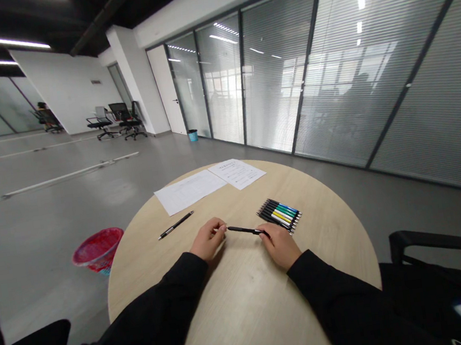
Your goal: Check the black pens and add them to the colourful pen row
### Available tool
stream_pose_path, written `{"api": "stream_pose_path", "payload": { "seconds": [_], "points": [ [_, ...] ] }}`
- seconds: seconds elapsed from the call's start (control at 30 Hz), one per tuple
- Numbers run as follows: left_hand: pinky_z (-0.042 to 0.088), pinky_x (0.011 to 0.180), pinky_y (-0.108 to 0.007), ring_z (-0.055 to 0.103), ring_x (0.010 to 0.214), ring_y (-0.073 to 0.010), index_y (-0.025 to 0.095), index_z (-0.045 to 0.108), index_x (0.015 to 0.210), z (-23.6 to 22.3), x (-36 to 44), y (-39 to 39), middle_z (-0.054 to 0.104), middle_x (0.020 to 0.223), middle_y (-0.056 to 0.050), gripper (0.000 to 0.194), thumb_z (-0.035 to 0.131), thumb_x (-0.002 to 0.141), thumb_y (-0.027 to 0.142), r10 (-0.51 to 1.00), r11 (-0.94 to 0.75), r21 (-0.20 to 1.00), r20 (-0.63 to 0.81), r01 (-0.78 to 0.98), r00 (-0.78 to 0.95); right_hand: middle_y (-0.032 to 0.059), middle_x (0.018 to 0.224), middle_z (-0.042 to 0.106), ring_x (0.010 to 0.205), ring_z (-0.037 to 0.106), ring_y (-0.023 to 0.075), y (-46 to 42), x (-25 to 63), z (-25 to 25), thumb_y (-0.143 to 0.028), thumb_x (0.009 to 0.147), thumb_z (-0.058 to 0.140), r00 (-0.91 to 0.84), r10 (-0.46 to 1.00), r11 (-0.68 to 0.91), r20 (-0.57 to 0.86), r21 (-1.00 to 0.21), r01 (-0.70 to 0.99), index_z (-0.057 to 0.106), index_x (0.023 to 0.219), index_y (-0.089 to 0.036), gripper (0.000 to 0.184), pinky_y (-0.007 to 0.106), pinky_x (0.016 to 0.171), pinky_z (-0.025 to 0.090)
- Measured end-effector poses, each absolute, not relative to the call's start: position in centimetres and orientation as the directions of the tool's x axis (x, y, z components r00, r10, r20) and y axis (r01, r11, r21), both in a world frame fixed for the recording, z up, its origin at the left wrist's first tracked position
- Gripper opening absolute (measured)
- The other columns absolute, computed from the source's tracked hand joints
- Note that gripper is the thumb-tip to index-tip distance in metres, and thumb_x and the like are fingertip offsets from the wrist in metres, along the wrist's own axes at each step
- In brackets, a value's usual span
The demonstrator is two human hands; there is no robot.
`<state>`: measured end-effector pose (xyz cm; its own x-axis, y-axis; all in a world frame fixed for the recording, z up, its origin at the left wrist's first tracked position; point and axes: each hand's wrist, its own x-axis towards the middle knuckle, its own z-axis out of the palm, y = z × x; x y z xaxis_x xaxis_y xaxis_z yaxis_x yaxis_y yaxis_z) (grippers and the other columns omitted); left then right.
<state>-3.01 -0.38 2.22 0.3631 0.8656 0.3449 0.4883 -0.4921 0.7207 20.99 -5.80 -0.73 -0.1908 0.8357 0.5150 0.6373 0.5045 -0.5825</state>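
In front of me a black pen [242,229] is held level just over the round wooden table [240,307]. My right hand [281,244] grips its right end between thumb and fingers. My left hand [209,239] is closed in a pinch at the pen's narrow left end; whether a small part sits between those fingertips is too small to tell. Just beyond my right hand lies a row of several pens [279,213], black with blue, green, yellow and white sections. Another black pen [175,225] lies alone, slanted, to the left.
Two printed paper sheets [190,191] lie at the table's far side. On the floor at left stands a red basket [98,247]. Black chairs [436,250] flank the table on both sides. Glass partitions with blinds [277,76] run along the right.
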Motion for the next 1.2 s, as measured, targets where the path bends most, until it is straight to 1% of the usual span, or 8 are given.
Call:
{"api": "stream_pose_path", "payload": {
  "seconds": [0.27,0.47,0.6,0.73,1.03,1.2],
  "points": [
    [0.040,0.062,-0.026,0.049,0.066,-0.0144,0.017,0.055,0.072,2.10,-3.01,-0.29,0.055,0.072,-0.001,0.027,0.047,0.088,0.037,0.865,-0.489,0.746,0.346,0.452,0.364,0.0086,0.099,0.067,0.095,0.061,0.0211,-5.94,21.00,-0.58,-0.014,0.090,0.047,-0.175,0.828,0.511,0.533,-0.588,0.627,0.065,0.101,-0.018,0.022,0.035,0.088,0.047],
    [0.039,0.060,-0.026,0.048,0.062,-0.0134,0.017,0.054,0.070,2.31,-2.78,-0.42,0.053,0.067,0.000,0.030,0.048,0.088,0.040,0.887,-0.448,0.785,0.329,0.428,0.324,0.0086,0.099,0.068,0.094,0.061,0.0209,-5.93,20.90,-0.50,-0.015,0.090,0.048,-0.189,0.826,0.519,0.531,-0.585,0.623,0.065,0.101,-0.017,0.020,0.034,0.087,0.047],
    [0.038,0.060,-0.025,0.048,0.063,-0.0129,0.017,0.053,0.070,2.30,-2.77,-0.42,0.051,0.066,0.001,0.031,0.048,0.088,0.041,0.889,-0.440,0.799,0.322,0.410,0.326,0.0088,0.099,0.068,0.094,0.061,0.0208,-5.88,20.95,-0.55,-0.015,0.089,0.048,-0.183,0.820,0.527,0.543,-0.589,0.613,0.065,0.101,-0.017,0.021,0.034,0.087,0.047],
    [0.038,0.060,-0.025,0.047,0.062,-0.0128,0.017,0.053,0.070,2.33,-2.85,-0.36,0.051,0.066,0.001,0.033,0.047,0.088,0.044,0.883,-0.447,0.800,0.323,0.400,0.341,0.0090,0.099,0.068,0.094,0.062,0.0210,-5.97,20.90,-0.40,-0.015,0.089,0.047,-0.181,0.821,0.524,0.542,-0.589,0.615,0.065,0.101,-0.017,0.021,0.035,0.087,0.048],
    [0.042,0.065,-0.027,0.051,0.066,-0.0144,0.017,0.054,0.070,2.37,-2.99,-0.08,0.056,0.067,-0.001,0.035,0.046,0.090,0.045,0.868,-0.475,0.794,0.352,0.380,0.350,0.0083,0.099,0.068,0.093,0.062,0.0207,-6.10,20.83,-0.30,-0.016,0.089,0.048,-0.205,0.823,0.531,0.529,-0.592,0.606,0.065,0.102,-0.018,0.022,0.035,0.086,0.048],
    [0.042,0.065,-0.026,0.051,0.065,-0.0138,0.016,0.054,0.070,2.33,-3.01,-0.08,0.055,0.067,0.000,0.036,0.046,0.089,0.046,0.866,-0.474,0.802,0.350,0.363,0.358,0.0083,0.098,0.068,0.092,0.062,0.0207,-6.07,20.88,-0.26,-0.015,0.089,0.047,-0.189,0.825,0.525,0.532,-0.599,0.605,0.065,0.102,-0.018,0.022,0.034,0.085,0.048]
  ]
}}
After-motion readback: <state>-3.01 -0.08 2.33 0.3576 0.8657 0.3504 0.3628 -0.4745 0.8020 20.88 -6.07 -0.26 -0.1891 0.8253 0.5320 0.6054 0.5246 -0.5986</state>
